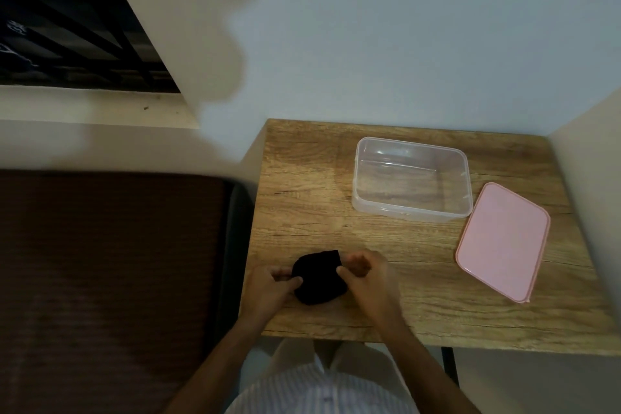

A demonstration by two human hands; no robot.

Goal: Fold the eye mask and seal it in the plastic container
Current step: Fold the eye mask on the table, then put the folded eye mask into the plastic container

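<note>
A black eye mask (319, 277), bunched into a compact folded shape, lies on the wooden table (302, 185) near its front left edge. My left hand (272, 286) pinches its left side with thumb and fingers. On the mask's right side, my right hand (364, 274) has its curled fingers closed on the edge. A clear plastic container (411, 178) stands open and empty at the back middle of the table. Its pink lid (502, 240) lies flat to the right of it, apart from the container.
The table stands in a corner, with a pale wall behind it and a cream surface along its right side. A dark brown bed or couch (107, 262) fills the left. A barred dark window (67, 27) is at upper left.
</note>
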